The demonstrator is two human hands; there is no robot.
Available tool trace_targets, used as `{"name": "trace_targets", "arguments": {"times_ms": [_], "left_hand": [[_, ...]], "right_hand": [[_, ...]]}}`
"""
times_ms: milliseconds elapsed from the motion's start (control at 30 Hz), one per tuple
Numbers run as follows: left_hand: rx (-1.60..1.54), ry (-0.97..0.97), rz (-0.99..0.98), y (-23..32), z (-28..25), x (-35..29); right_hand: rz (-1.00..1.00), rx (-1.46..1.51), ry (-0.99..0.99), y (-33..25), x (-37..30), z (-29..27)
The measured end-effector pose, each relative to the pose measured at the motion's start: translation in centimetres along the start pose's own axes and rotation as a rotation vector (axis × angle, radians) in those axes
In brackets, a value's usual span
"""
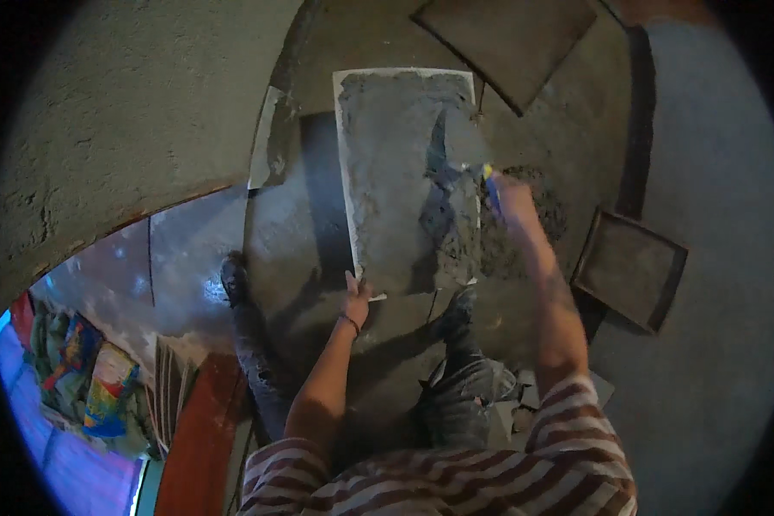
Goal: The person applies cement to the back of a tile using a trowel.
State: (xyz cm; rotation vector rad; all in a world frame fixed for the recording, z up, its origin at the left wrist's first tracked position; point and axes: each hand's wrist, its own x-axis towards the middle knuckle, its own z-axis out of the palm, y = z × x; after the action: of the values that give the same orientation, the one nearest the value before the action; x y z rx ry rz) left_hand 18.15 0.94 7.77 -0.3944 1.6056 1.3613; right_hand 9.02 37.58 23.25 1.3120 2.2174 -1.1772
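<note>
A large rectangular tile [404,155] lies before me, its upper face spread with wet grey mortar and its pale rim showing at the edges. At its near left corner, my left hand [356,301] grips the edge with fingers and thumb. My right hand [512,202] is closed round the blue and yellow handle of a trowel [490,182]. The trowel's blade, partly lost in the mortar's colour, is over the right side of the tile. Rough, darker mortar shows along that side.
Loose mortar [533,206] lies right of the tile. A shallow square tray [629,268] sits farther right, and a brown board [512,43] lies at the far side. Broken tile pieces [520,419] are by my right leg. Colourful sacks [110,387] lie at lower left.
</note>
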Motion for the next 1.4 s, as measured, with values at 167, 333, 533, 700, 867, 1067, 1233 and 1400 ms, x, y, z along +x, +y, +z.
{"name": "trace_targets", "arguments": {"times_ms": [167,333,533,700,867,1067,1233,1400], "left_hand": [[0.106,0.003,0.026,-0.3,1.0,0.4],[0.206,0.011,0.011,-1.0,1.2,0.2],[0.345,-0.028,0.135,-1.8,3.4,2.0],[1.416,0.352,0.953,-7.4,-1.5,3.0],[0.473,-0.002,0.199,-5.1,-1.0,1.9],[0.358,0.053,0.169,-6.1,-2.9,2.0],[0.159,-0.049,0.008,-0.8,0.7,0.6],[0.162,-0.035,0.031,-2.5,0.1,0.9]], "right_hand": [[0.305,0.938,-0.207,-1.7,-0.5,6.2],[0.392,1.011,-0.308,-7.9,-3.4,10.8],[0.395,1.243,-0.281,-7.6,-1.1,13.9],[-0.514,0.34,-0.129,-3.1,3.7,17.4],[0.174,0.683,-0.214,-6.7,-0.7,14.0],[-0.435,-0.46,0.024,-5.4,3.1,15.9],[-0.275,-0.838,0.139,-4.1,1.9,1.9],[-0.282,-0.551,0.351,-3.2,2.9,-1.2]]}}
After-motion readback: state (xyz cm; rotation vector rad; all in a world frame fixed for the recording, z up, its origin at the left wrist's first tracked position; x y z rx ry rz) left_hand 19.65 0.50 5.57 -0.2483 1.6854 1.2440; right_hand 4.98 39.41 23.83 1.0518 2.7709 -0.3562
